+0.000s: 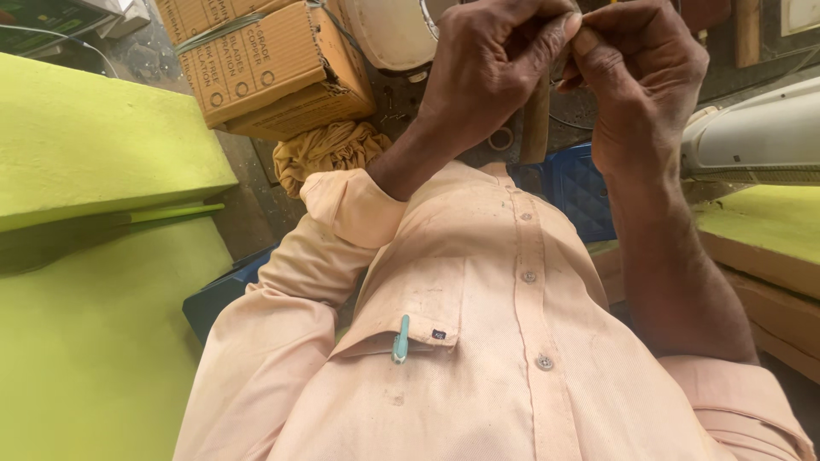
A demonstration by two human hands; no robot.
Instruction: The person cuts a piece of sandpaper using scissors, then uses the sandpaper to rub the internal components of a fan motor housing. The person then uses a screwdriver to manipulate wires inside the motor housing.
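My left hand (491,72) and my right hand (641,77) are raised together at the top of the head view, in front of my chest. Their thumbs and forefingers meet and pinch a small thing (574,36); the fingers hide nearly all of it, so I cannot tell what it is. The left sleeve (350,205) of my peach shirt (478,341) is rolled up to the elbow. A light blue pen (400,339) is clipped in the shirt's chest pocket.
A cardboard box (265,64) bound with strapping sits at the top left, and a yellow-brown cloth (329,152) is bunched below it. Green foam slabs (94,145) fill the left side. A white machine (752,137) stands at the right, and a blue quilted seat (576,192) is under me.
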